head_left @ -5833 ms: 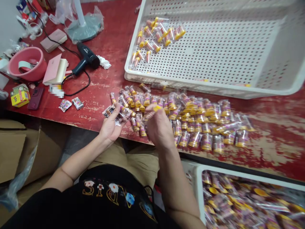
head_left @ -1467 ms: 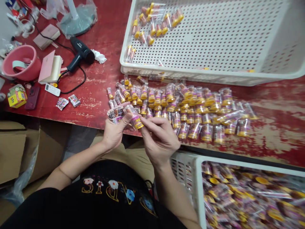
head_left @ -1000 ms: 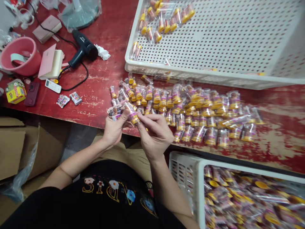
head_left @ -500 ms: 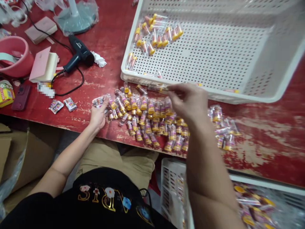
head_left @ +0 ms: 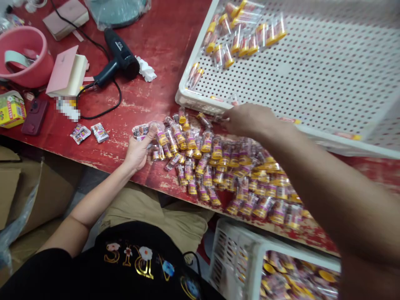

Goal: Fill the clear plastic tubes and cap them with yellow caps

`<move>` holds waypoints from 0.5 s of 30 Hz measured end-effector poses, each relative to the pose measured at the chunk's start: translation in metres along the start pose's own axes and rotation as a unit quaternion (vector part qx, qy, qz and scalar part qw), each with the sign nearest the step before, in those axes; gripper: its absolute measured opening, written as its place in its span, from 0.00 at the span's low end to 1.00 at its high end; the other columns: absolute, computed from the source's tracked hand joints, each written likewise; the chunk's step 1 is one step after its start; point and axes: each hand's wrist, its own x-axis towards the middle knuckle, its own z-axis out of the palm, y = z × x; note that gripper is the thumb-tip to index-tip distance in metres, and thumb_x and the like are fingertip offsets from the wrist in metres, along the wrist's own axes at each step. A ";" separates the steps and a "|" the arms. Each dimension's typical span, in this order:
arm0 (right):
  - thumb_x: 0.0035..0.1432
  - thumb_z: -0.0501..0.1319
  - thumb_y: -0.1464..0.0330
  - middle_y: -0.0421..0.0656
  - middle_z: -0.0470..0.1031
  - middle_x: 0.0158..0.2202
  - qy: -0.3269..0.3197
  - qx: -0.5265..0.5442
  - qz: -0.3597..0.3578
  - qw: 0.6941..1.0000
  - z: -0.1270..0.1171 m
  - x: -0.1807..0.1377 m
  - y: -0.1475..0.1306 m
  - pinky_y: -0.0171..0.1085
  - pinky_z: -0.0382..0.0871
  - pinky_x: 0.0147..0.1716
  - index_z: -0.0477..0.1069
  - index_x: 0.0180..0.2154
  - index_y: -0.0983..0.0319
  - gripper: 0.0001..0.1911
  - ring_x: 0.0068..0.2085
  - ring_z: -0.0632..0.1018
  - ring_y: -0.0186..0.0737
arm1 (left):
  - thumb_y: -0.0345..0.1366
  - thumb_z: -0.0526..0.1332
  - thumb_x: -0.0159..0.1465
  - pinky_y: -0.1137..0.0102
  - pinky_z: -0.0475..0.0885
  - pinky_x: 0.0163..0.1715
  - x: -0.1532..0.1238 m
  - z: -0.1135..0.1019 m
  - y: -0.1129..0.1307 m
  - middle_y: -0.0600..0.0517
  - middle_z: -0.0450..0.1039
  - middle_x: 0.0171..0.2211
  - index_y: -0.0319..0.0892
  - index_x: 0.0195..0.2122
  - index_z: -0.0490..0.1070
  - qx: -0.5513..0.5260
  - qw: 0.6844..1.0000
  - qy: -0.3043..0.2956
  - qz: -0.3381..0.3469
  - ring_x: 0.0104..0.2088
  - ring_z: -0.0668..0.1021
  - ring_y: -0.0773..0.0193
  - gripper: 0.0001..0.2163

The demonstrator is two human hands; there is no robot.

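Observation:
My left hand (head_left: 137, 150) rests at the table edge and pinches a small stack of printed label slips (head_left: 140, 131) under its thumb. It lies against the left end of a heap of small clear vials with yellow caps (head_left: 218, 162) spread over the red table. My right hand (head_left: 250, 120) reaches across the heap to the front rim of the white perforated tray (head_left: 187, 98). Its fingers are curled together, and what they hold is hidden. Several finished vials (head_left: 240, 37) lie in the tray's far left corner.
A black heat gun (head_left: 120, 62) with its cord, a pink box (head_left: 65, 75), a pink bowl (head_left: 25, 54), a dark phone (head_left: 33, 122), a yellow carton (head_left: 11, 110) and two small packets (head_left: 90, 132) lie at the left. A white crate (head_left: 237, 254) holding many vials stands below the table edge.
My right hand left the vial both hands held and swung up and right to the tray's front rim. My left hand settled on the table with the label slips.

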 end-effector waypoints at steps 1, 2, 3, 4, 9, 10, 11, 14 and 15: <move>0.48 0.75 0.69 0.51 0.82 0.30 -0.022 -0.039 0.012 0.999 -0.016 0.000 -0.001 0.47 0.67 0.44 0.79 0.24 0.70 0.10 0.43 0.82 0.45 | 0.42 0.78 0.47 0.76 0.70 0.20 0.004 -0.001 0.000 0.55 0.78 0.27 0.38 0.34 0.74 0.007 1.000 0.006 0.000 0.22 0.75 0.72 0.19; 0.52 0.73 0.71 0.50 0.82 0.30 -0.038 -0.071 0.026 0.996 -0.032 0.002 0.000 0.47 0.67 0.43 0.82 0.32 0.68 0.06 0.41 0.82 0.43 | 0.42 0.78 0.47 0.77 0.70 0.20 0.007 -0.002 0.000 0.55 0.78 0.27 0.38 0.34 0.74 0.014 1.000 0.010 -0.002 0.22 0.75 0.72 0.19; 0.57 0.69 0.71 0.49 0.82 0.31 -0.044 -0.085 0.041 0.995 -0.047 0.004 0.002 0.45 0.68 0.41 0.83 0.39 0.67 0.07 0.39 0.82 0.39 | 0.42 0.78 0.46 0.77 0.69 0.20 0.010 -0.003 0.000 0.55 0.78 0.27 0.39 0.33 0.74 0.021 1.000 0.013 -0.005 0.22 0.75 0.73 0.20; 0.61 0.66 0.71 0.50 0.82 0.34 -0.039 -0.073 0.055 0.995 -0.060 0.007 0.006 0.42 0.69 0.39 0.81 0.44 0.67 0.11 0.36 0.81 0.35 | 0.43 0.79 0.45 0.77 0.69 0.20 0.013 -0.004 0.000 0.55 0.78 0.27 0.39 0.33 0.74 0.026 1.000 0.013 -0.007 0.23 0.75 0.73 0.21; 0.65 0.62 0.72 0.59 0.81 0.44 -0.016 -0.005 0.142 0.990 -0.078 0.035 0.040 0.38 0.70 0.33 0.77 0.51 0.70 0.15 0.29 0.76 0.27 | 0.48 0.79 0.42 0.77 0.68 0.19 0.025 -0.006 0.001 0.55 0.77 0.28 0.40 0.35 0.74 0.058 0.998 0.011 0.005 0.23 0.74 0.73 0.25; 0.65 0.61 0.73 0.60 0.80 0.45 -0.019 -0.015 0.154 0.988 -0.076 0.041 0.046 0.38 0.70 0.33 0.77 0.52 0.71 0.15 0.30 0.76 0.27 | 0.49 0.78 0.42 0.77 0.68 0.19 0.028 -0.007 0.001 0.55 0.77 0.28 0.39 0.35 0.75 0.075 0.997 0.012 0.012 0.23 0.74 0.73 0.26; 0.65 0.60 0.73 0.61 0.80 0.45 -0.026 -0.025 0.164 0.986 -0.074 0.048 0.051 0.38 0.71 0.35 0.76 0.52 0.72 0.16 0.31 0.77 0.29 | 0.50 0.78 0.41 0.77 0.68 0.18 0.030 -0.008 0.001 0.55 0.77 0.28 0.39 0.36 0.75 0.095 0.995 0.014 0.021 0.22 0.73 0.73 0.26; 0.68 0.58 0.70 0.61 0.79 0.44 -0.057 -0.036 0.184 0.981 -0.068 0.064 0.058 0.40 0.74 0.38 0.74 0.52 0.75 0.17 0.36 0.79 0.35 | 0.50 0.78 0.42 0.77 0.69 0.18 0.039 -0.010 -0.001 0.53 0.76 0.28 0.37 0.37 0.77 0.141 0.989 0.010 0.039 0.22 0.73 0.73 0.27; 0.68 0.59 0.68 0.59 0.79 0.45 -0.066 -0.036 0.186 0.980 -0.066 0.068 0.058 0.41 0.75 0.40 0.74 0.52 0.75 0.18 0.38 0.80 0.37 | 0.50 0.78 0.43 0.77 0.69 0.18 0.041 -0.011 -0.002 0.53 0.76 0.28 0.37 0.37 0.77 0.147 0.988 0.005 0.041 0.22 0.73 0.72 0.27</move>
